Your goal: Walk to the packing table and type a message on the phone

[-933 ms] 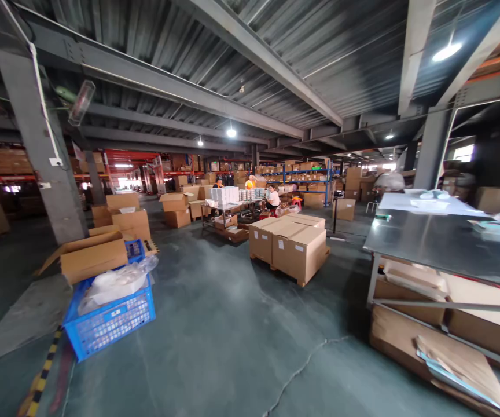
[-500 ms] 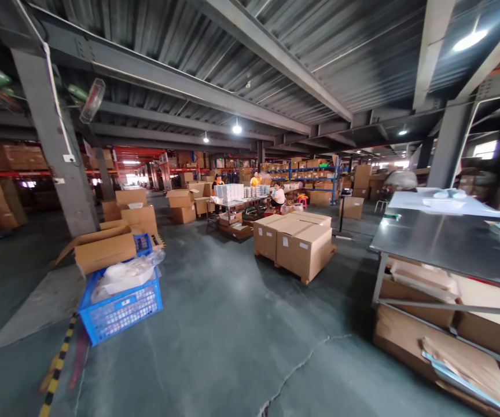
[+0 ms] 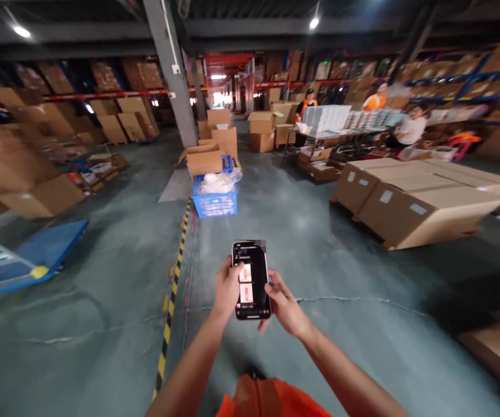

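A black smartphone [image 3: 250, 278] with a lit screen is held upright in front of me, low in the middle of the view. My left hand [image 3: 226, 289] grips its left edge, thumb on the screen side. My right hand [image 3: 285, 307] cups its right edge and lower corner. Both forearms reach up from the bottom of the frame, above an orange garment [image 3: 271, 399].
A blue crate [image 3: 215, 202] with plastic bags stands ahead by open cardboard boxes [image 3: 204, 159] and a grey pillar [image 3: 172, 69]. A pallet of large cartons [image 3: 419, 200] lies right. Yellow-black floor tape [image 3: 174, 289] runs forward. A blue platform cart [image 3: 28, 258] is at left. People work at a far table [image 3: 341, 130].
The view has swung down and left; the steel table at right has left the frame. Both hands with the phone have come into view, where none showed before.
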A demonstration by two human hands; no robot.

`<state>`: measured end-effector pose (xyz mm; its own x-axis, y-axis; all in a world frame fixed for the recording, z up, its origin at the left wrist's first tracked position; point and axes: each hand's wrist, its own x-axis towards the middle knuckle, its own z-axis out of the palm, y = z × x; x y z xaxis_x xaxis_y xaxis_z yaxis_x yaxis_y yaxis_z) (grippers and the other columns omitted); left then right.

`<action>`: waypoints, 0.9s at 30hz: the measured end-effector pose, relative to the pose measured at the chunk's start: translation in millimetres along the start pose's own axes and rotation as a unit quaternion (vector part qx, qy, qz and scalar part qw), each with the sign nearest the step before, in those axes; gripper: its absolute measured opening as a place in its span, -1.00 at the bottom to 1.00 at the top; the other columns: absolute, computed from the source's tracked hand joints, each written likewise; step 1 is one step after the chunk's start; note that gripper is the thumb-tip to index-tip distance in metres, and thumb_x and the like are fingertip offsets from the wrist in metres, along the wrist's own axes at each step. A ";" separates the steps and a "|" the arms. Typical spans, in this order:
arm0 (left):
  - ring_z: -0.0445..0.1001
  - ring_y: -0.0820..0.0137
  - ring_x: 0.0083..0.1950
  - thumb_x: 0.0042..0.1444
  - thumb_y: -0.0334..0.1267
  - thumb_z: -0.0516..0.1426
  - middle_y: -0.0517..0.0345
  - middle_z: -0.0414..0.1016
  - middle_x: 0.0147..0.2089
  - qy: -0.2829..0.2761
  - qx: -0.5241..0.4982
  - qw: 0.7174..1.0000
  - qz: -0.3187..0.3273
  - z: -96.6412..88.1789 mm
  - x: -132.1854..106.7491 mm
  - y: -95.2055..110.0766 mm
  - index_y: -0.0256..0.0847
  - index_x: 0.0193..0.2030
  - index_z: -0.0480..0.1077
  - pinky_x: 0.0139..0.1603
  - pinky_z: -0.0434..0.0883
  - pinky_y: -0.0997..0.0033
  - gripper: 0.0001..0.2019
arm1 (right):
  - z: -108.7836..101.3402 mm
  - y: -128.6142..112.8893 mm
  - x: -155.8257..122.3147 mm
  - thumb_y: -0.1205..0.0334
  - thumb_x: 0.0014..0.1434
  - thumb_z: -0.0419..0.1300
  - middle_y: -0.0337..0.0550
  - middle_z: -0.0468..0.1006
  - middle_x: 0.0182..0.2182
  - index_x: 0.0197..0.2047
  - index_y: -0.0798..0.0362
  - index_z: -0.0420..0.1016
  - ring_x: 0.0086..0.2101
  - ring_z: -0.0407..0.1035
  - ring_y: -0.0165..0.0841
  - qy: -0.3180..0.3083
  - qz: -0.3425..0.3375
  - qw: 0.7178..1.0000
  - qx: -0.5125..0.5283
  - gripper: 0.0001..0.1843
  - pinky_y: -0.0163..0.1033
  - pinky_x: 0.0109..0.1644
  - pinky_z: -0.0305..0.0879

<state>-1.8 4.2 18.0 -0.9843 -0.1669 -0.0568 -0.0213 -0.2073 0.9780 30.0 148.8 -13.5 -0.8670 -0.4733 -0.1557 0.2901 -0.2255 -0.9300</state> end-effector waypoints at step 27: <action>0.40 0.34 -0.43 -0.06 0.15 0.27 0.08 0.50 -0.39 0.025 0.040 0.999 -0.007 -49.6 -19.7 -6.7 -0.28 -0.19 0.53 -0.44 0.34 0.42 -0.50 | 16.0 6.0 38.0 -0.41 -0.12 0.28 0.04 0.27 0.07 0.26 0.10 -0.18 -0.27 0.41 -0.47 -0.019 0.013 0.998 0.062 0.15 -0.40 -0.36 0.42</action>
<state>26.5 -38.9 2.7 -0.9740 -0.2124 -0.0785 -0.0507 -0.1334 0.9898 5.2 115.9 -19.7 -0.8429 -0.5121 -0.1651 0.3633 -0.3153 -0.8767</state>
